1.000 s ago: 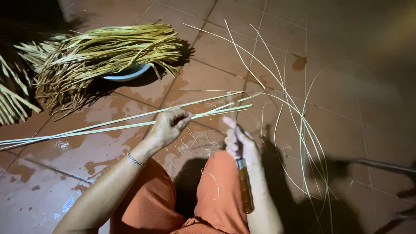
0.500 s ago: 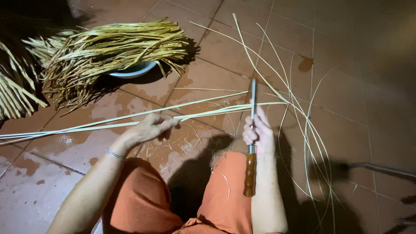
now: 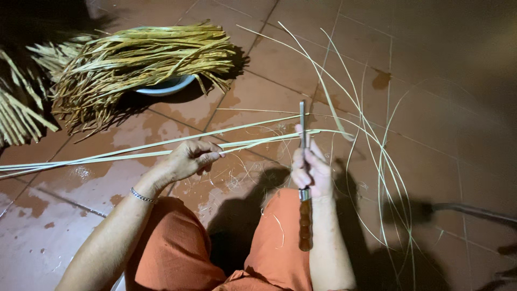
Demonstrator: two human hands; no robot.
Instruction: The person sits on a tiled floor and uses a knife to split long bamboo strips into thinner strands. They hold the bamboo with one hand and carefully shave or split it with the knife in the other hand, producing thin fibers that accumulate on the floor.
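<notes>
My left hand [image 3: 188,160] pinches a long pale green leaf strip [image 3: 107,154] that runs from the far left across to the right. My right hand [image 3: 312,172] grips a knife [image 3: 303,161] with a brown wooden handle and a thin blade pointing away from me; the blade crosses the strip near its right end. A thinner sliver [image 3: 323,97] curls up and away past the blade. My knees in orange cloth [image 3: 177,253] sit below the hands.
A heap of dry yellow-brown leaves [image 3: 140,56] lies over a pale bowl [image 3: 164,86] at the upper left. More leaves [image 3: 19,113] lie at the left edge. Several thin stripped slivers [image 3: 388,156] arc over the wet reddish floor tiles on the right.
My right hand turned the knife upright against the strip, blade pointing away. My left hand slid left along the strip, pulling it taut.
</notes>
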